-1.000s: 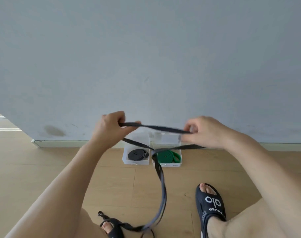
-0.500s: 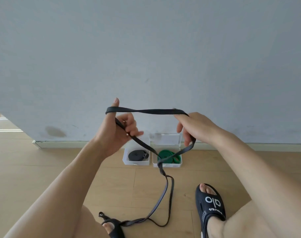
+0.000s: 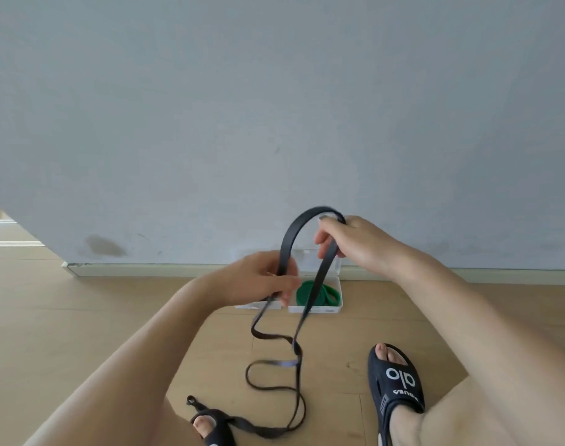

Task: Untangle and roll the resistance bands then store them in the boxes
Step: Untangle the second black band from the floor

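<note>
Wooden floor (image 3: pixel 81 317) runs up to a pale blue-grey wall (image 3: pixel 274 107) with a white skirting board (image 3: pixel 146 270) along its foot and a dark smudge (image 3: pixel 102 246) low on the left. Over the floor, the left hand (image 3: pixel 258 281) sits in front of the left clear box (image 3: pixel 262 305), hiding most of it; what lies inside cannot be told. Its fingers (image 3: pixel 286 289) are curled and pinch one strand of the black resistance band (image 3: pixel 289 239), thumb on the near side. From that pinch the band arches up and over to the right hand (image 3: pixel 355 243), which is higher and close to the wall. There the band loops over the forefinger, and the other fingers are curled round the strand coming down on that side. Both strands fall from the hands, cross in a twisted knot-like tangle below the boxes, then open into loose loops lying on the floor. The lowest loop ends at the left foot, where part of the band lies across the black slipper (image 3: pixel 215 428) at the bottom edge. Behind the descending right strand stands the right clear box (image 3: pixel 334 309), lid tipped back against the skirting, with a rolled green band (image 3: pixel 319 294) inside it. Further right, near the bottom, the other foot wears a black slide sandal (image 3: pixel 395 386) with white lettering, flat on the floor and apart from the band.
</note>
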